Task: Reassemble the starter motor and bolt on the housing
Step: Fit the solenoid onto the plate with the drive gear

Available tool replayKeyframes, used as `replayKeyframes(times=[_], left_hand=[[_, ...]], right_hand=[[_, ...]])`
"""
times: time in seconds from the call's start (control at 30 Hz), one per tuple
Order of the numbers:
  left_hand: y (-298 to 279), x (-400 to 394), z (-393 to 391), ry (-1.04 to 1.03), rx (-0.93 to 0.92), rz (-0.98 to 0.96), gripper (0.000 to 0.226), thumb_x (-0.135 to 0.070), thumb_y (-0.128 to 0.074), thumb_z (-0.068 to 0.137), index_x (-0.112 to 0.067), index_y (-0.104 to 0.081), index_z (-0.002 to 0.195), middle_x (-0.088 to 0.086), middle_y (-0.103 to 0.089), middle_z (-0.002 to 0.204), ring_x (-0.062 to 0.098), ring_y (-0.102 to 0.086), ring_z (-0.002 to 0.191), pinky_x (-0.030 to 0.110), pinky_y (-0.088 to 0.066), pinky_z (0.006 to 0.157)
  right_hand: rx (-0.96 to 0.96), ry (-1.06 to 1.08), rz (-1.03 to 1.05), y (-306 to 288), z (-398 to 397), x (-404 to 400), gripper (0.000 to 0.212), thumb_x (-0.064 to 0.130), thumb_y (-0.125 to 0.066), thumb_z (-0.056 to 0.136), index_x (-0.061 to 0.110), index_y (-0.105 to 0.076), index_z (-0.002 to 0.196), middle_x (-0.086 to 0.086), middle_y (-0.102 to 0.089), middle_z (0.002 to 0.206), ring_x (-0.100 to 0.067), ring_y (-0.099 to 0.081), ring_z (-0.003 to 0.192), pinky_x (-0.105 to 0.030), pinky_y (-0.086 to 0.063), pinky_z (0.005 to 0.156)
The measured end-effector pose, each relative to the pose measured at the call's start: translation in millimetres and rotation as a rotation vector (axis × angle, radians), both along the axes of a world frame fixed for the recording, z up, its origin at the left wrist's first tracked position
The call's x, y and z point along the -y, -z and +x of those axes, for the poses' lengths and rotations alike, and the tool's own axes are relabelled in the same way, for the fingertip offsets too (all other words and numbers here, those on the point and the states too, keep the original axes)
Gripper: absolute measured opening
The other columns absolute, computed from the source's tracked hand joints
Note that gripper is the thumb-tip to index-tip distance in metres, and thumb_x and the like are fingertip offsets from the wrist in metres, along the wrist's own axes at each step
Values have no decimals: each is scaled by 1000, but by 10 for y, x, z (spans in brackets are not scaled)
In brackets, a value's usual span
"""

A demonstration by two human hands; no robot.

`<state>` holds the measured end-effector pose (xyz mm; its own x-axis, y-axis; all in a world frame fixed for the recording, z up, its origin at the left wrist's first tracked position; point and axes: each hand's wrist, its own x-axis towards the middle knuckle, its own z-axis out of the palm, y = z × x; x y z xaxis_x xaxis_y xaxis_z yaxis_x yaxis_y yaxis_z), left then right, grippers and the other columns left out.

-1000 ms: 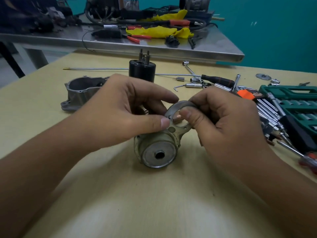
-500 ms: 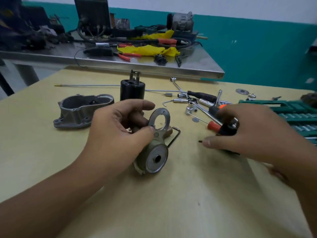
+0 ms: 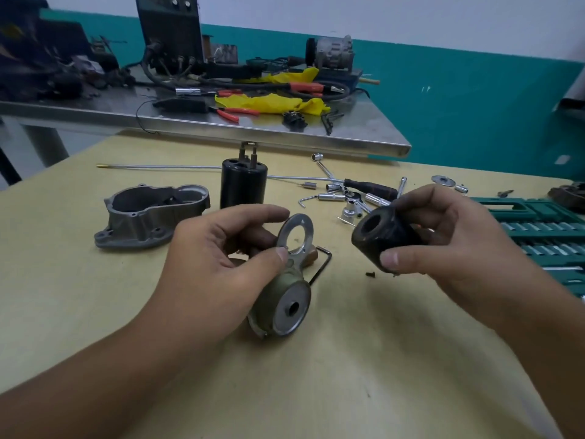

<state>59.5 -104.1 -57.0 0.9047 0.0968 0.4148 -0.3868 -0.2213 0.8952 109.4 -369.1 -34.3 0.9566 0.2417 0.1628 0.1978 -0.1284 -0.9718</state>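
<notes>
The left hand (image 3: 218, 258) grips the motor body (image 3: 280, 299), a round part with a bored steel end face lying on the tan table (image 3: 364, 359); its far end is hidden behind the fingers. A flat ring plate (image 3: 296, 231) stands above the thumb. The right hand (image 3: 443, 239) holds a black hollow cylinder (image 3: 380, 237) above the table. Beyond stand a black can (image 3: 243, 185) and the rough cast-metal housing (image 3: 152, 213). A green socket case (image 3: 544, 229) is cut off at the right.

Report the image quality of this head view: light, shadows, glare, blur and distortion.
Head view: soft, even light, with only faint shadows under the left hand and right hand; mild glare on the steel bench; wide-angle bending curves the bench edge and stretches the forearms; the ring plate and black cylinder read fairly sharp, the far clutter softer.
</notes>
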Motion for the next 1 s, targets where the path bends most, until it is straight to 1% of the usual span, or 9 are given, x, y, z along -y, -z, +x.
replayKeyframes(times=[0.1,0.2,0.33,0.43,0.67,0.77,0.83,0.9,1.0], left_hand=[[13,-1,-6,19,-7,-12,36,-18,-76,74,-32,-80,107,3,-75,84,20,-72,83,46,-64,77],[5,-12,1,35,-6,-26,35,-18,-74,75,-32,-81,106,7,-75,87,25,-73,86,51,-63,75],[0,-28,-3,63,-16,-49,37,-16,-73,75,-34,-80,106,13,-75,89,34,-71,87,58,-59,69],[4,-35,-11,84,-22,-62,36,-15,-72,75,-33,-81,105,15,-75,91,38,-71,86,61,-59,64],[40,-38,-14,86,20,-77,37,-13,-74,74,-36,-81,103,10,-75,85,28,-72,79,35,-63,63],[45,-31,-12,76,42,-80,39,-12,-74,74,-38,-81,102,8,-74,83,25,-71,77,30,-63,65],[37,-26,-18,74,52,-72,39,-11,-75,74,-37,-81,103,7,-74,84,22,-71,76,28,-62,64],[26,-24,-23,80,55,-75,39,-10,-75,74,-35,-81,103,6,-74,83,18,-70,74,25,-60,60],[12,-26,-22,97,48,-82,38,-10,-76,73,-33,-82,102,5,-74,81,9,-67,68,15,-49,54]], right_hand=[[-167,-281,402,122,-50,-158,64,0,-84,51,14,-70,111,-25,-70,112,-44,-70,96,-50,-59,76],[-248,-408,535,220,-86,-292,80,3,-94,49,4,-61,123,-32,-64,113,-49,-66,96,-52,-60,79],[-177,-387,474,276,-111,-373,56,-3,-74,59,10,-71,114,-25,-69,107,-43,-68,96,-50,-57,78],[-118,-354,434,296,-119,-385,54,-3,-76,58,15,-75,110,-19,-73,106,-33,-72,95,-45,-61,79],[38,-277,324,304,-106,-440,65,-7,-85,51,19,-76,109,-14,-76,110,-30,-72,104,-35,-59,85],[79,-238,265,300,-101,-467,73,-12,-90,46,21,-77,109,-12,-77,110,-27,-73,104,-33,-59,83],[128,-183,212,293,-109,-485,72,-7,-92,44,22,-78,108,-11,-77,107,-27,-74,102,-35,-60,83],[183,-124,147,278,-127,-511,71,-3,-93,45,21,-78,110,-9,-78,106,-27,-75,102,-38,-61,86],[235,-77,113,255,-165,-537,69,-3,-91,46,19,-78,111,-6,-79,104,-24,-75,101,-35,-61,89]])
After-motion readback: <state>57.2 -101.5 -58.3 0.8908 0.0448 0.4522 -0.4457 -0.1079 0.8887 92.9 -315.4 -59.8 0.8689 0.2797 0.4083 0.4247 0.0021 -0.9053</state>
